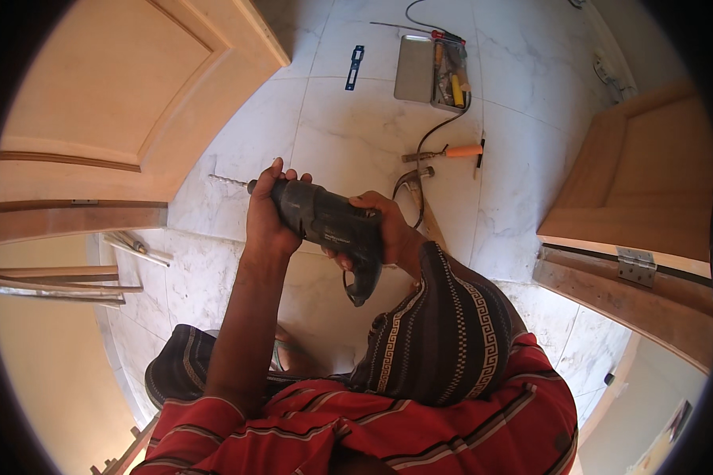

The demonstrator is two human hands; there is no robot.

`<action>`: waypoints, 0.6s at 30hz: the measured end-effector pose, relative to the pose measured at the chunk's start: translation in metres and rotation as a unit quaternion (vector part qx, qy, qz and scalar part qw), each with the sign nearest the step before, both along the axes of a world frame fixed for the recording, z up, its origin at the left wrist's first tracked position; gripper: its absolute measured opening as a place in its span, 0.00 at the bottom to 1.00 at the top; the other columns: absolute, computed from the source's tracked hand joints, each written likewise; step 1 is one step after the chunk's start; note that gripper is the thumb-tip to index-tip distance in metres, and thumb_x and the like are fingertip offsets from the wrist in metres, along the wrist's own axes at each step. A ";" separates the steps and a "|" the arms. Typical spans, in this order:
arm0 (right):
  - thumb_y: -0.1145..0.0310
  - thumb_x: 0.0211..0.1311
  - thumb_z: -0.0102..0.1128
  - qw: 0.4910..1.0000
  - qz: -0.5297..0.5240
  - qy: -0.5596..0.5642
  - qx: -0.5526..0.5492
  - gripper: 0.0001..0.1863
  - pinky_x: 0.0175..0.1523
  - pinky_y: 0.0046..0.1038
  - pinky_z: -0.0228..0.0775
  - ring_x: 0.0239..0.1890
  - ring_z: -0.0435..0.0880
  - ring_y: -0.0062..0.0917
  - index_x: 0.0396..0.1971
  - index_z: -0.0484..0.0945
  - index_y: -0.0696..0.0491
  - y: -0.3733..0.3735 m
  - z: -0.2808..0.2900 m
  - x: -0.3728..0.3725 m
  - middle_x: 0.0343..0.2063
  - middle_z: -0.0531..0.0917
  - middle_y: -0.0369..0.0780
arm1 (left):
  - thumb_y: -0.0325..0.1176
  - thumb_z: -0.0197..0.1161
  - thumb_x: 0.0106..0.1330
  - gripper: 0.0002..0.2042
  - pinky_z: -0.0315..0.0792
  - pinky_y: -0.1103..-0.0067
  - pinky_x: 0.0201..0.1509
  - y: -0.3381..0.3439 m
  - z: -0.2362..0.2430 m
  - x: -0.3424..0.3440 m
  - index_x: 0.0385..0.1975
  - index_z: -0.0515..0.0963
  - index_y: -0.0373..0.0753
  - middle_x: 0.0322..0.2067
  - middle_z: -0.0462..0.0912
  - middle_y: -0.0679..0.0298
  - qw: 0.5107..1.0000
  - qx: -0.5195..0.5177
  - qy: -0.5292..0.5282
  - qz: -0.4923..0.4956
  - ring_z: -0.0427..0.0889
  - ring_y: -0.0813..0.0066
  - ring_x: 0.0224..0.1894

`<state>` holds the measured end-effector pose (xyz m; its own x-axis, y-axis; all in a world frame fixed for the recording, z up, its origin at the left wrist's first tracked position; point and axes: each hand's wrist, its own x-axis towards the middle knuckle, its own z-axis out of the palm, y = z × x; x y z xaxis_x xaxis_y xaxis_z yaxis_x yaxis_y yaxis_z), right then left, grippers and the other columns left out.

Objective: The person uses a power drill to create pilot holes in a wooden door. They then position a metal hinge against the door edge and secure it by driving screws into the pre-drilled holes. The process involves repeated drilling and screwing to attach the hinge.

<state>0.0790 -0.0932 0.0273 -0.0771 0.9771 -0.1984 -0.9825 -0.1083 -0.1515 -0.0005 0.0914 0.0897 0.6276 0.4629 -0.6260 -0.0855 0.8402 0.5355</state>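
Note:
A black power drill (329,220) is held across my body, above the tiled floor. My left hand (271,215) is closed round its front end, close behind the chuck, with the thumb on top. Out of the chuck a spiral drill bit (228,182) points left. My right hand (388,228) grips the rear of the body, its fingertips showing below the casing. The drill's handle (364,279) hangs downward, with a short piece of cord at its end. Just beyond my right hand, a hammer (414,176) lies on the floor, partly hidden by my arm.
Wooden doors stand at left (95,95) and right (634,166), the right one with a metal hinge (636,267). An orange-handled chisel (451,151) lies ahead, near a black cable (429,131). Farther off are an open metal toolbox (414,71) and a blue spirit level (355,68).

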 end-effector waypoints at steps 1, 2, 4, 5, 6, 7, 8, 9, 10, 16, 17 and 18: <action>0.37 0.71 0.50 1.000 -0.005 0.004 0.004 0.38 0.34 0.40 0.81 0.29 0.86 0.41 0.55 0.78 0.62 0.000 0.002 0.001 0.36 0.85 0.55 | 0.39 0.69 0.73 0.09 0.81 0.60 0.55 -0.002 0.008 0.004 0.36 0.77 0.46 0.32 0.82 0.69 1.000 0.006 0.011 -0.008 0.85 0.62 0.47; 0.38 0.70 0.51 1.000 -0.010 0.008 0.008 0.38 0.34 0.41 0.81 0.28 0.85 0.42 0.56 0.78 0.63 0.000 0.004 0.000 0.36 0.85 0.57 | 0.39 0.69 0.73 0.09 0.81 0.60 0.55 -0.004 0.016 0.007 0.36 0.77 0.46 0.32 0.82 0.69 1.000 0.011 0.021 -0.017 0.85 0.62 0.47; 0.39 0.69 0.51 1.000 -0.019 0.010 0.016 0.39 0.33 0.41 0.80 0.27 0.85 0.44 0.56 0.78 0.64 -0.002 0.008 0.000 0.36 0.85 0.58 | 0.39 0.70 0.73 0.09 0.81 0.61 0.55 -0.006 0.023 0.011 0.37 0.77 0.46 0.32 0.83 0.69 0.999 0.021 0.024 -0.029 0.84 0.62 0.48; 0.39 0.68 0.51 1.000 -0.022 0.009 0.019 0.39 0.33 0.41 0.80 0.26 0.85 0.44 0.56 0.79 0.64 -0.004 0.011 0.001 0.36 0.85 0.58 | 0.40 0.70 0.73 0.09 0.81 0.61 0.55 -0.008 0.024 0.012 0.38 0.77 0.46 0.33 0.83 0.69 0.999 0.024 0.016 -0.033 0.84 0.63 0.48; 0.39 0.68 0.51 0.999 -0.025 0.007 0.022 0.39 0.33 0.41 0.79 0.26 0.85 0.44 0.56 0.79 0.65 -0.006 0.015 0.003 0.36 0.85 0.58 | 0.40 0.70 0.73 0.09 0.81 0.61 0.55 -0.009 0.025 0.015 0.39 0.77 0.46 0.33 0.83 0.70 0.999 0.027 0.007 -0.037 0.84 0.63 0.49; 0.39 0.67 0.52 0.999 -0.040 -0.004 0.028 0.39 0.32 0.41 0.79 0.27 0.85 0.44 0.56 0.78 0.65 -0.008 0.021 0.005 0.36 0.84 0.58 | 0.44 0.70 0.73 0.12 0.80 0.60 0.57 -0.008 0.028 0.019 0.43 0.77 0.45 0.36 0.83 0.67 0.997 0.044 -0.006 -0.056 0.83 0.62 0.51; 0.39 0.67 0.54 0.998 -0.056 -0.016 0.033 0.39 0.32 0.41 0.79 0.29 0.86 0.44 0.56 0.77 0.65 -0.011 0.028 0.008 0.36 0.84 0.57 | 0.47 0.69 0.73 0.15 0.79 0.59 0.59 -0.008 0.033 0.025 0.47 0.77 0.44 0.40 0.84 0.64 0.995 0.061 -0.020 -0.075 0.83 0.61 0.53; 0.39 0.66 0.55 0.996 -0.072 -0.028 0.038 0.40 0.31 0.41 0.80 0.30 0.86 0.43 0.57 0.76 0.65 -0.016 0.036 0.012 0.36 0.84 0.57 | 0.51 0.68 0.74 0.19 0.78 0.58 0.61 -0.008 0.038 0.032 0.51 0.77 0.42 0.43 0.84 0.61 0.992 0.077 -0.034 -0.095 0.82 0.60 0.55; 0.39 0.66 0.55 0.992 -0.099 -0.031 0.078 0.41 0.31 0.41 0.79 0.29 0.86 0.44 0.58 0.75 0.65 -0.019 0.043 0.017 0.36 0.83 0.58 | 0.55 0.66 0.73 0.25 0.76 0.57 0.64 -0.009 0.053 0.038 0.55 0.75 0.39 0.48 0.83 0.57 0.990 0.064 -0.060 -0.107 0.81 0.58 0.58; 0.37 0.67 0.53 0.887 -0.340 -0.239 0.201 0.44 0.29 0.38 0.77 0.26 0.83 0.43 0.65 0.69 0.64 -0.081 0.135 0.103 0.44 0.79 0.64 | 0.67 0.62 0.71 0.47 0.68 0.57 0.74 0.032 0.118 0.102 0.69 0.62 0.25 0.67 0.71 0.42 0.905 0.399 -0.065 -0.133 0.73 0.48 0.70; 0.38 0.69 0.52 0.848 -0.368 -0.324 0.201 0.43 0.29 0.37 0.78 0.27 0.83 0.41 0.66 0.70 0.65 -0.099 0.158 0.123 0.45 0.79 0.64 | 0.64 0.66 0.70 0.45 0.70 0.59 0.72 0.055 0.121 0.117 0.68 0.65 0.25 0.66 0.72 0.44 0.844 0.517 -0.047 -0.135 0.73 0.50 0.69; 0.40 0.70 0.53 0.794 -0.398 -0.426 0.169 0.43 0.32 0.37 0.76 0.33 0.82 0.38 0.67 0.68 0.66 -0.121 0.182 0.140 0.46 0.76 0.64 | 0.62 0.71 0.68 0.44 0.70 0.59 0.72 0.083 0.123 0.137 0.66 0.68 0.26 0.64 0.75 0.46 0.770 0.625 -0.027 -0.124 0.72 0.53 0.71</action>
<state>0.2194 -0.2143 0.2092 0.6133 0.6576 0.4375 -0.2438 0.6845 -0.6871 0.1365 0.1749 0.2131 0.8029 0.5445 0.2428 -0.0569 -0.3355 0.9403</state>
